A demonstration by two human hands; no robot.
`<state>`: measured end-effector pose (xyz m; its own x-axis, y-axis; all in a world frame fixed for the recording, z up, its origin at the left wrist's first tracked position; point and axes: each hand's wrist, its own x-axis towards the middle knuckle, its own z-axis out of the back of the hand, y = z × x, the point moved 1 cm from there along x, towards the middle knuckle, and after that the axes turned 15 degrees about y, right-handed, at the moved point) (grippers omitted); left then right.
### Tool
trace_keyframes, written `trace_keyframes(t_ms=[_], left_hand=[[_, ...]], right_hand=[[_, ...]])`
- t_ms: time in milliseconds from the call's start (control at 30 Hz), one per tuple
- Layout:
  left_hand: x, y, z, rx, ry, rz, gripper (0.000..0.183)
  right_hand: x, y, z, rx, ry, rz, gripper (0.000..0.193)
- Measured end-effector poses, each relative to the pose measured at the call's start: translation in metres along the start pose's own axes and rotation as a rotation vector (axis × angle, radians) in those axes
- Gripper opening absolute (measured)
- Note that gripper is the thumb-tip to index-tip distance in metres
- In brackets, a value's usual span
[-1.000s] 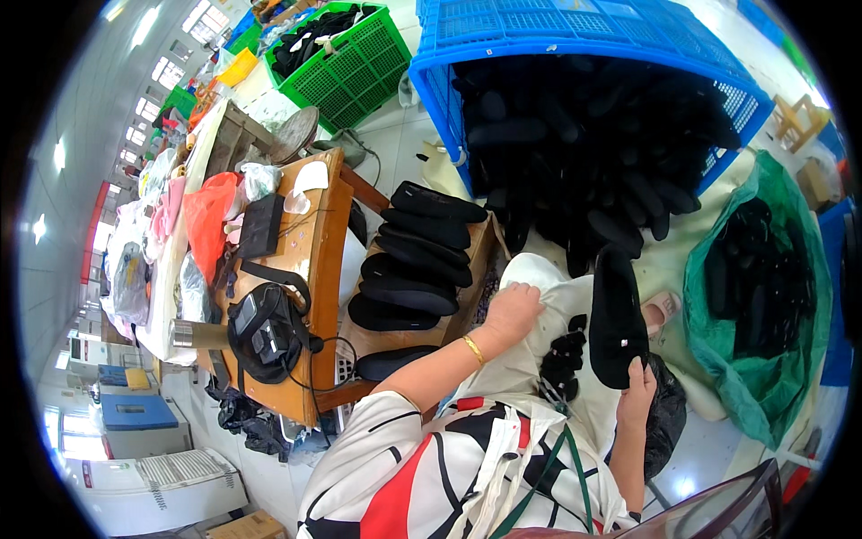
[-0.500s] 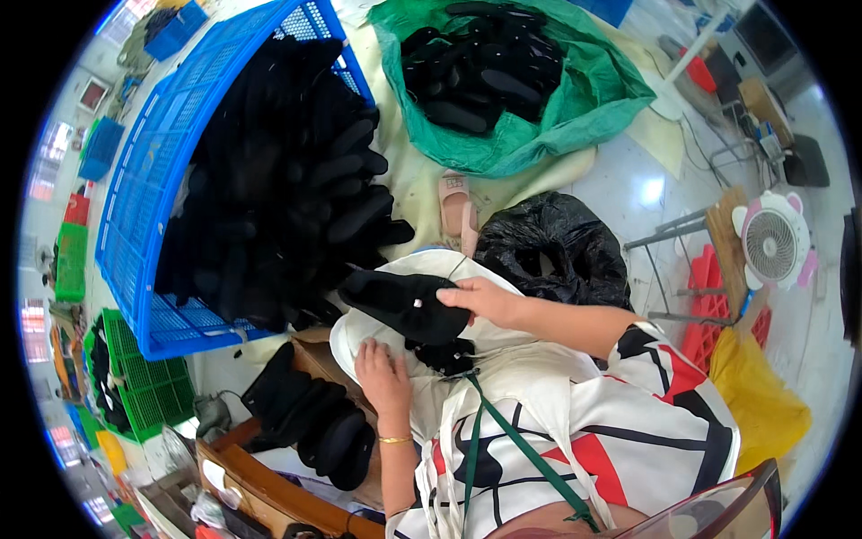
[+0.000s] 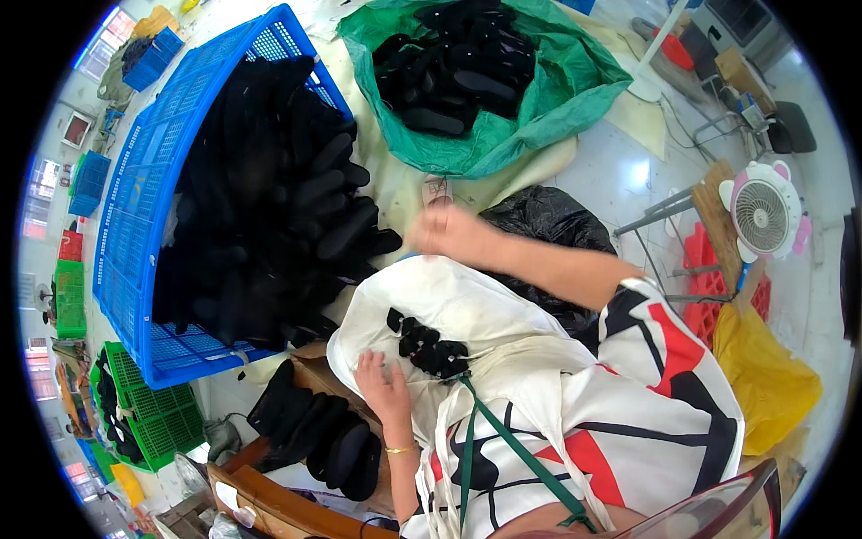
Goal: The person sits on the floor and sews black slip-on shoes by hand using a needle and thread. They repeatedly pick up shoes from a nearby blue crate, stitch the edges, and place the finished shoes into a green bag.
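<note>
My right hand (image 3: 446,231) is stretched forward past my lap, just in front of a pink sandal (image 3: 436,190). Motion smears its fingers, and no shoe shows in it. My left hand (image 3: 382,384) lies on the white apron (image 3: 431,287) with fingers spread and nothing held. Right of it, a row of small black fabric pieces (image 3: 426,346) rests on the apron, at the top of a green strap. Ahead to the left, black cloth shoes (image 3: 269,207) are heaped in a tilted blue plastic crate (image 3: 121,242). More black shoes (image 3: 467,76) fill a green sack (image 3: 494,162) at the far middle.
A black plastic bag (image 3: 561,225) sits right of my lap. Several black shoes (image 3: 314,436) stand in a cardboard box (image 3: 310,370) at lower left, near a green crate (image 3: 166,404). On the right are a white fan (image 3: 761,214), a yellow bag (image 3: 763,386) and red crates (image 3: 700,256).
My right hand has left my lap and swung forward; the black shoe it held is no longer in it. That uncovers the small black pieces. My left hand remains on the apron.
</note>
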<state>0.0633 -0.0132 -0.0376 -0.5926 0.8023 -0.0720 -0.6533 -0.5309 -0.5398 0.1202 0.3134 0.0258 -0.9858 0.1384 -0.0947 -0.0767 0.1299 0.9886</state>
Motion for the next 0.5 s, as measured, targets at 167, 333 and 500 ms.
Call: trace_keyframes(t_ms=[167,333,500], left_hand=[[0.023,-0.056,0.041,-0.869,0.023,-0.069,0.064],[0.014,-0.059,0.023,-1.378,0.670,-0.094,0.027],[-0.007,-0.025,0.022,-1.333,0.465,0.157,0.018]], right_hand=[[-0.035,0.010,-0.096,0.095,0.598,-0.145,0.020],[-0.058,0.036,-0.087,0.348,0.573,-0.167,0.018],[-0.063,-0.019,-0.013,0.787,0.055,-0.231,0.009]])
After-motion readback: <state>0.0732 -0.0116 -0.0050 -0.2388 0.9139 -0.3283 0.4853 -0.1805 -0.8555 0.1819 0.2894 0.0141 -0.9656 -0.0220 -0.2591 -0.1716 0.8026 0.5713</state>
